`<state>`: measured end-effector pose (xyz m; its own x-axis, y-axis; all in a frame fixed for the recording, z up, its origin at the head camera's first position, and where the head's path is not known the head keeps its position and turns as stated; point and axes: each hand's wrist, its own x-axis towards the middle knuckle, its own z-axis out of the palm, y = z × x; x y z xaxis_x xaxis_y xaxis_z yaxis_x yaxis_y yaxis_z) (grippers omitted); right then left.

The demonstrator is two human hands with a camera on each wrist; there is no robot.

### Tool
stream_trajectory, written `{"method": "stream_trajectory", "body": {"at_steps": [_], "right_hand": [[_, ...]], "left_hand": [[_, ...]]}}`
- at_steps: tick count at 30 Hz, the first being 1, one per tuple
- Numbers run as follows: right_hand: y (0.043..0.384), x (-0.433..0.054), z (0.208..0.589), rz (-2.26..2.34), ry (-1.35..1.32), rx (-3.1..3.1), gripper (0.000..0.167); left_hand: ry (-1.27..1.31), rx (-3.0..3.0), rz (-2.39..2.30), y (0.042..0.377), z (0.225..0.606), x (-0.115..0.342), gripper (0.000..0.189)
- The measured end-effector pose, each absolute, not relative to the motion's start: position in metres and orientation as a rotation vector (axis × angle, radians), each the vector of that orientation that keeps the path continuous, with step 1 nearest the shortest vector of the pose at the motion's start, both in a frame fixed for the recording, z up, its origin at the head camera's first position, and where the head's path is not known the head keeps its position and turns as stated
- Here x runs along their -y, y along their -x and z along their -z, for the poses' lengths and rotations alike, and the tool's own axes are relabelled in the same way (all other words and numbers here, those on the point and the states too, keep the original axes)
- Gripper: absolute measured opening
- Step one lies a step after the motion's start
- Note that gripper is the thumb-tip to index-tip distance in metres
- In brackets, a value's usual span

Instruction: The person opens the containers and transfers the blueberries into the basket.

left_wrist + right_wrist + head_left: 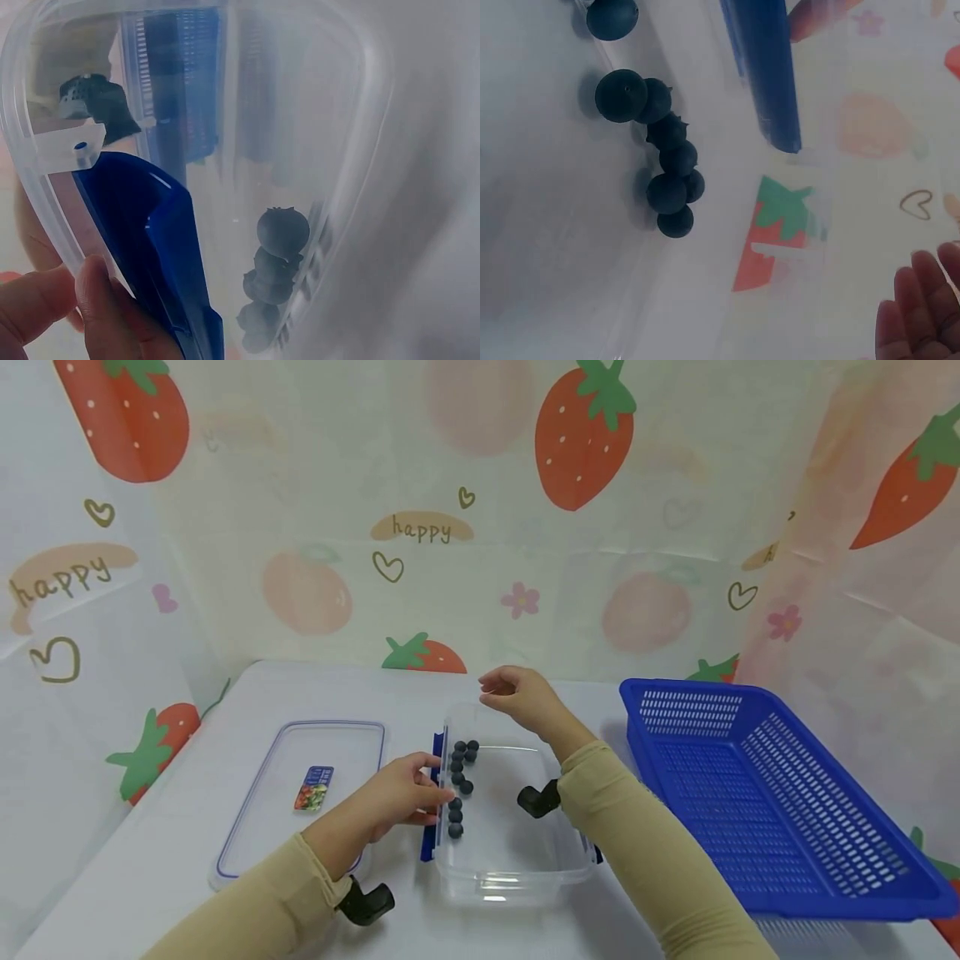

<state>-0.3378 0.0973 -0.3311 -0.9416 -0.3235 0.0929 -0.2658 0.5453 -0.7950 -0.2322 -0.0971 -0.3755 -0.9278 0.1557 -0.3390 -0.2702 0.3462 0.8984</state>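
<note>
Tan sleeves (645,843), left hand (401,793) gripping clear box (495,887), right hand (527,698) empty, blueberries (283,234) showing crowns (280,210) only in wrist views

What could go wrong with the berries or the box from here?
The dark berries lie loose along the left side of the clear box, so a tilt might send them rolling. The left hand grips that side, so a tug could jostle them. The black device worn behind the right hand appears over the box and might knock its rim if that arm drops.
</note>
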Motion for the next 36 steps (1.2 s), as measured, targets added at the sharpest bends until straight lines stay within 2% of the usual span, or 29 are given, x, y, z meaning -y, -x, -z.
{"method": "stream_trajectory", "body": {"at_steps": [22, 36], "right_hand": [[0.358, -0.074, 0.367, 1.111, 0.721, -2.56, 0.018], [0.361, -0.075, 0.387, 0.896, 0.704, -2.541, 0.019]], "left_hand": [[0.09, -2.221, -1.621, 0.228, 0.376, 0.103, 0.062], [0.061, -2.213, -1.643, 0.228, 0.377, 0.104, 0.061]]}}
